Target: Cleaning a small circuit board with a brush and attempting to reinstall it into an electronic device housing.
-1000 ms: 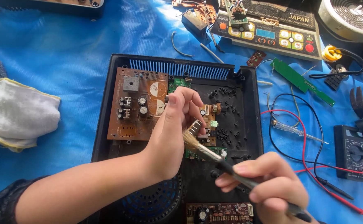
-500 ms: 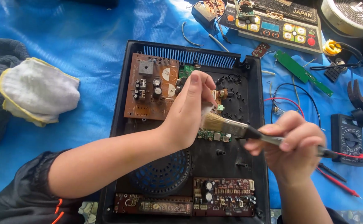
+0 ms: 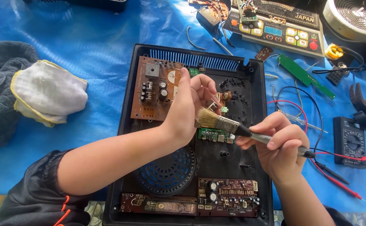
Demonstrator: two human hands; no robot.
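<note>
A paintbrush (image 3: 233, 127) with pale tan bristles, a metal ferrule and a dark slim handle lies nearly level, clamped between the right fingers (image 3: 275, 129), its bristles pointing toward the left fingers (image 3: 195, 90). Under those left fingers, pinched and tilted up, is a small brown circuit board (image 3: 218, 102) with a green connector, just beyond the bristle tips.
</note>
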